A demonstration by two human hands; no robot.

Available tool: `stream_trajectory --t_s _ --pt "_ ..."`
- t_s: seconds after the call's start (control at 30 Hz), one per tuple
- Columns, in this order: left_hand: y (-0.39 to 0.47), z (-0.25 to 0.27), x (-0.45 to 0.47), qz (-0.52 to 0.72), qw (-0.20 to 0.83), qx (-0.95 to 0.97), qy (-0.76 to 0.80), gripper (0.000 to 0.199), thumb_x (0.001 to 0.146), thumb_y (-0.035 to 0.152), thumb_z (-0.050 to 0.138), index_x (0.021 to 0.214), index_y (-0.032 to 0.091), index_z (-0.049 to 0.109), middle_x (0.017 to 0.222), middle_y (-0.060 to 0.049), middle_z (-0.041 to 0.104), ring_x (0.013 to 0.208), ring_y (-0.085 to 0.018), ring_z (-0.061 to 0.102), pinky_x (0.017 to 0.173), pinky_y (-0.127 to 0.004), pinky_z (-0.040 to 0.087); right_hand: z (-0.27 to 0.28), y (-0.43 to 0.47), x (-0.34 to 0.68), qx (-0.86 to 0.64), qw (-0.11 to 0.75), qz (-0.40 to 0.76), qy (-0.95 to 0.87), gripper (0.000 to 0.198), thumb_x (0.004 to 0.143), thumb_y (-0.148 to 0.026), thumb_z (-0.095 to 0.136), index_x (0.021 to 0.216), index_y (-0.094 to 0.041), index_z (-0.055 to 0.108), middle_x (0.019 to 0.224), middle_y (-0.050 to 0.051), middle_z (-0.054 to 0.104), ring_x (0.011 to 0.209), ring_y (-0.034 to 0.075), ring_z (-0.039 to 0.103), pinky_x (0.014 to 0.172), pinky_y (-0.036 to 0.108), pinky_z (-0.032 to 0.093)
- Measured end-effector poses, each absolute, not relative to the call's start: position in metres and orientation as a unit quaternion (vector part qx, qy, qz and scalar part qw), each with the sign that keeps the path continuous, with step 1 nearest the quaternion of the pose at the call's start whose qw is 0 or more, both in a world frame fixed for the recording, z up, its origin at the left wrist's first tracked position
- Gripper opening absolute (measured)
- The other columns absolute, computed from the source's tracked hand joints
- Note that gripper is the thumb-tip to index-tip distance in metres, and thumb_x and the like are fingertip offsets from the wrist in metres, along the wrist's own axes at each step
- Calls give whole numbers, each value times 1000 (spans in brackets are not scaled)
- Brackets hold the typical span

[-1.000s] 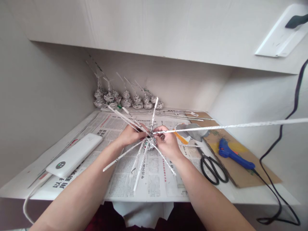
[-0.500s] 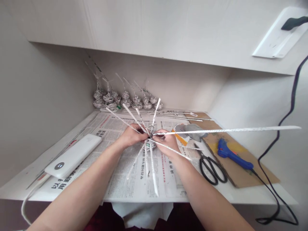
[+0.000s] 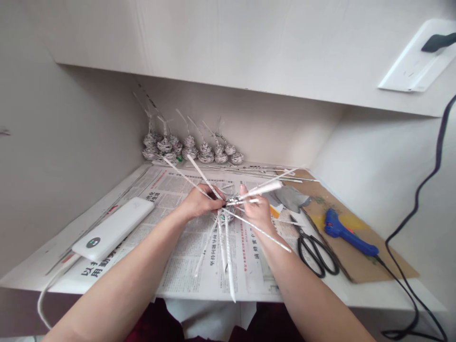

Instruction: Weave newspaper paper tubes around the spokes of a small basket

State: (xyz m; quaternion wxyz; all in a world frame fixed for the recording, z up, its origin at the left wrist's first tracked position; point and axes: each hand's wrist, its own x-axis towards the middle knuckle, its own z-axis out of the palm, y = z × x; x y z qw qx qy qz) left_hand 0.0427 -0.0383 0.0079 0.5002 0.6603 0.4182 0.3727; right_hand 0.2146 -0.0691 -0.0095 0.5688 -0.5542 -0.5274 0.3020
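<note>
Over the newspaper in the middle I hold a small woven paper piece (image 3: 228,217), from which several rolled-paper strips stick out all round. My left hand (image 3: 201,200) is closed on its left side, the thumb and fingers pinching at the hub where the strips meet. On the right side, my right hand (image 3: 259,213) is partly closed around a rolled-paper strip (image 3: 267,187) that points up and right, its thumb raised. Other strips pass by that hand, one crossing over the wrist. Three strips (image 3: 230,259) hang toward me, and two point back left. The fingers partly hide the hub.
Several gourd-shaped woven pieces (image 3: 205,153) stand along the back wall, with loose paper rods (image 3: 249,170) before them. Black scissors (image 3: 317,254), a blue glue gun (image 3: 351,235) on cardboard (image 3: 370,266) and its cord lie right. A white power bank (image 3: 114,228) lies left on newspaper (image 3: 185,256).
The long strip that stretched far right now points up and right, foreshortened, in my right hand. The strips at the back have shifted rightward. My left hand keeps its hold; the view has tilted slightly.
</note>
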Motion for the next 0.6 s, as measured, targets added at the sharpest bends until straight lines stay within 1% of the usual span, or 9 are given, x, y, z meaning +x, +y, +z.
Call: stream_trajectory --t_s 0.1,0.17,0.27,0.37,0.47,0.53,0.6 --pt "-38 7 43 383 496 653 425 16 62 18 70 76 13 66 54 2 61 48 -11 55 49 -21 43 -6 -73 213 -515 561 311 -568 21 76 -38 65 75 -18 71 71 2 72 67 17 65 63 26 48" --pt "-38 8 44 387 496 651 425 15 61 16 69 75 13 66 54 3 61 49 -11 55 50 -21 43 -3 -78 212 -505 535 315 -600 15 75 -29 64 84 -19 71 75 1 71 67 15 63 61 24 47" --pt "-39 9 44 386 497 654 420 14 61 16 68 74 12 66 57 2 62 50 -11 55 51 -21 43 3 -84 208 -492 516 310 -629 13 76 -24 59 83 -19 69 75 1 69 66 14 60 62 24 46" --pt "-40 10 44 383 504 651 419 14 61 16 68 74 12 65 56 2 61 50 -10 55 49 -21 43 5 -87 206 -486 505 306 -644 12 74 -23 60 84 -19 66 78 1 67 70 14 59 67 25 46" --pt "-40 9 44 380 509 650 418 15 61 17 68 75 13 64 54 3 60 48 -10 54 48 -20 42 6 -88 205 -502 497 279 -650 10 72 -24 63 80 -19 62 74 0 64 65 13 56 65 26 45" --pt "-39 9 44 378 509 654 413 15 62 16 68 76 12 64 54 3 60 49 -10 53 48 -20 41 7 -90 206 -494 505 282 -649 7 71 -19 60 77 -19 59 72 -1 63 66 14 58 65 26 45" --pt "-39 9 43 378 507 657 410 15 62 16 68 76 12 65 54 3 60 49 -10 54 48 -20 41 9 -91 209 -482 505 311 -645 13 70 -13 55 80 -19 59 75 0 65 71 15 61 64 25 46"
